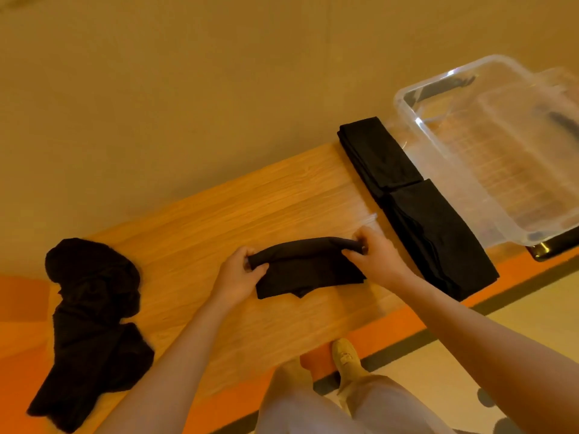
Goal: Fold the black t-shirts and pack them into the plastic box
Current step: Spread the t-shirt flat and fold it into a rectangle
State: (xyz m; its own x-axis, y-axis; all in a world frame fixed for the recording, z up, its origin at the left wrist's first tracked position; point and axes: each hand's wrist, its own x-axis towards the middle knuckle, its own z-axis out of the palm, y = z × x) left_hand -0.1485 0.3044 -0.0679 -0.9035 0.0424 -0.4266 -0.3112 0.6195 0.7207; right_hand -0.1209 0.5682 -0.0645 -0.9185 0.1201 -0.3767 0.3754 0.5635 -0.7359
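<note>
A partly folded black t-shirt [308,269] lies in the middle of the wooden table [219,220]. My left hand [239,272] grips its left end and my right hand [372,250] grips its right end, lifting the far edge into a rolled fold. Two folded black t-shirts lie end to end on the right, one farther [377,153] and one nearer [438,236]. They sit beside the clear plastic box [488,151], which stands open at the table's right end. A crumpled pile of unfolded black t-shirts [94,314] rests at the table's left end.
The table has an orange front edge [388,321]. A dark object [551,249] pokes out under the box's near corner. My legs and a tan shoe [346,358] show below the table, on a pale floor.
</note>
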